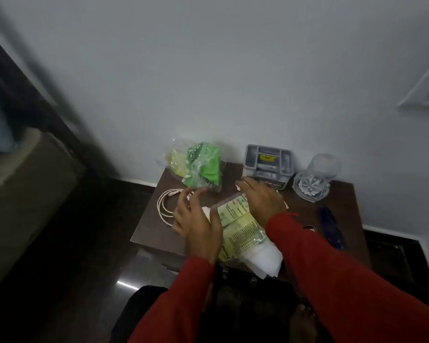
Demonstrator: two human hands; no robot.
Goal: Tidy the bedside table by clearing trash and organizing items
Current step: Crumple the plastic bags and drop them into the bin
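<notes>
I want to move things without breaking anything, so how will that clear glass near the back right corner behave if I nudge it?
The clear glass looks breakable, so probably fragile. It seems to stand on its flat base, so sliding looks likelier than rolling. It appears empty, likely light.

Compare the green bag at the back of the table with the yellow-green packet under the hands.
The green bag stands bunched up by the wall; the packet lies flat near the front edge. The bag is untouched, while the left hand and right hand rest on the packet. The packet shows printed text; the bag shows none. Both are crinkly clear plastic on the table.
</notes>
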